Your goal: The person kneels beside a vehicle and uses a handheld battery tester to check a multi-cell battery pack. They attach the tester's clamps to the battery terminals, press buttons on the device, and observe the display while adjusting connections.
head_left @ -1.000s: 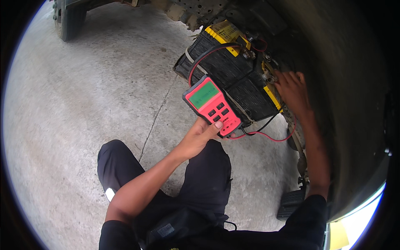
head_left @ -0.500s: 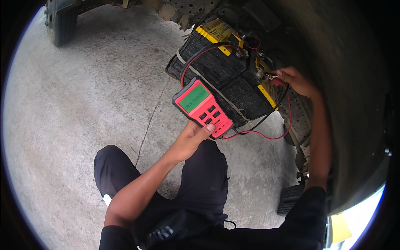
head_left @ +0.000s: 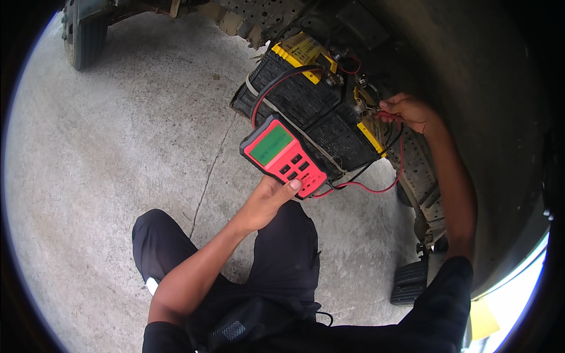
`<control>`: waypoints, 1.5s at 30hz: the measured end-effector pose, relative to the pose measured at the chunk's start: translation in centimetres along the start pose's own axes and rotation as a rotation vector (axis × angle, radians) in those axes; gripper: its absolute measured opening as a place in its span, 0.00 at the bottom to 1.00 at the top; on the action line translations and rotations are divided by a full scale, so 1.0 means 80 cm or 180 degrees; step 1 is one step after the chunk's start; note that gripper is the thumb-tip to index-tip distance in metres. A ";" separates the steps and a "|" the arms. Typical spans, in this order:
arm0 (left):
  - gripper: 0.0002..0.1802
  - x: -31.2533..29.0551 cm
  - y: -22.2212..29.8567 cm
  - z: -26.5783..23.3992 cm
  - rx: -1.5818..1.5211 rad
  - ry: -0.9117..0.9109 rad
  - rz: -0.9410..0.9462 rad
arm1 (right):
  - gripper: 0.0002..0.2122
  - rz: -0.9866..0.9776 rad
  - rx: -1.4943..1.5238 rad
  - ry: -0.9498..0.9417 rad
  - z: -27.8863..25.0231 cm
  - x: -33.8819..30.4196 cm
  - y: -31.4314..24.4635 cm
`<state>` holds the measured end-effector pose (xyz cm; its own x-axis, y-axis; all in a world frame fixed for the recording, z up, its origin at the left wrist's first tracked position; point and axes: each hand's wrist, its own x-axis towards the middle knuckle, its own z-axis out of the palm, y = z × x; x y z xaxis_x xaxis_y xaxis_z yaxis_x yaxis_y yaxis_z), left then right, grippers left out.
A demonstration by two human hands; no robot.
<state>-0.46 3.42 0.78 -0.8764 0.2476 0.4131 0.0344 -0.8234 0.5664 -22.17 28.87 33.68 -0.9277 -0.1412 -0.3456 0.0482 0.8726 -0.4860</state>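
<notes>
My left hand [head_left: 266, 202] is wrapped round the lower end of a red and black battery tester [head_left: 289, 154], thumb on its front below the buttons. Its green screen [head_left: 271, 143] is lit and faces up. From the tester's lower end, a red lead and a black lead run right toward the batteries. My right hand [head_left: 407, 112] is closed on a red clamp [head_left: 388, 114] at a terminal of the nearer battery [head_left: 346, 141]; the fingers partly hide the clamp's jaws. Just beyond stands a second black battery [head_left: 294, 82] with a yellow top edge.
A thick black and red cable [head_left: 268, 88] arches over the batteries, and a pale strap [head_left: 306, 130] crosses their sides. The vehicle's dark curved body [head_left: 494, 117] closes in on the right. Tyres show at the far left [head_left: 87, 44] and lower right [head_left: 410, 282]. Concrete floor [head_left: 147, 117] lies below.
My right hand, with the red clamp, has shifted slightly left, and its fingers are curled further round the clamp. The tester and batteries sit slightly further left in view.
</notes>
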 end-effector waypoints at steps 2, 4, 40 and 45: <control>0.31 -0.001 -0.004 0.000 0.0100 0.0059 0.0056 | 0.15 -0.0248 -0.0333 0.0277 0.001 0.000 0.002; 0.31 -0.002 -0.001 -0.001 0.0180 0.0087 0.0043 | 0.14 -0.0461 -0.0797 0.0746 0.018 -0.004 -0.010; 0.33 -0.003 -0.004 0.004 -0.0011 0.0304 -0.0083 | 0.08 -0.1383 -0.4770 0.2082 0.180 -0.083 -0.119; 0.26 -0.004 -0.005 0.009 -0.0114 0.0473 -0.0088 | 0.11 -0.1385 -0.4747 0.2006 0.167 -0.083 -0.129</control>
<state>0.19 4.03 0.97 -0.9383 0.1943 0.2861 -0.0056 -0.8357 0.5492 -11.53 14.56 30.27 -0.7879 -0.6009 0.1346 -0.2614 0.5242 0.8105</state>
